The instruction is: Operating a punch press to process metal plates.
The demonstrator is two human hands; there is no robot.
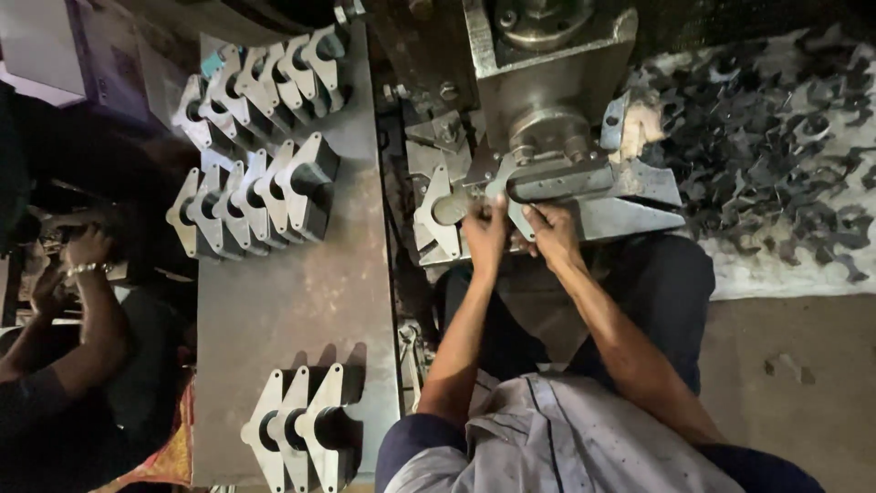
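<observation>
Left hand (485, 236) and right hand (550, 233) both gripped one flanged casting (511, 187) at the press (547, 82); desk (292, 301) held three casting (306, 429) rows.

We see a grey steel bench (301, 301) at nine o'clock, dusty concrete floor (785, 383) at four, dim light overall.

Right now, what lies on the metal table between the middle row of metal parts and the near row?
Head view: only bare metal table between the middle row and near row.
</observation>
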